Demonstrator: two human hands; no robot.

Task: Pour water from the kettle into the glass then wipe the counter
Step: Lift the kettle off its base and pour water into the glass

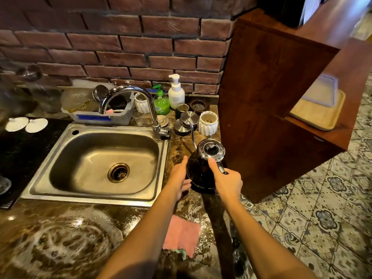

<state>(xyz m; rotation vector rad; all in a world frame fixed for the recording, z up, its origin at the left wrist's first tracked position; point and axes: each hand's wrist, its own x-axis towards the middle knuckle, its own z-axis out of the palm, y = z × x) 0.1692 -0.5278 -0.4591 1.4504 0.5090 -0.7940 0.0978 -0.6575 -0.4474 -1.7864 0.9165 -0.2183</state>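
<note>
A black gooseneck kettle (199, 172) with a shiny steel lid stands on the dark marble counter (187, 141), right of the sink. My right hand (227, 180) is closed around its handle, thumb up near the lid. My left hand (179, 178) lies flat against the kettle's left side, fingers apart. A pink cloth (182, 234) sits on the counter below my forearms. Near the front left, a clear glass vessel (66, 244) shows only as blurred wet-looking reflections. The kettle's thin spout points away towards the back.
A steel sink (100, 164) with a curved tap (130, 101) fills the left. Behind the kettle stand white ribbed cups (208, 122), steel lids, a green soap bottle (161, 101) and a white pump bottle (176, 91). A wooden cabinet (271, 97) rises close on the right.
</note>
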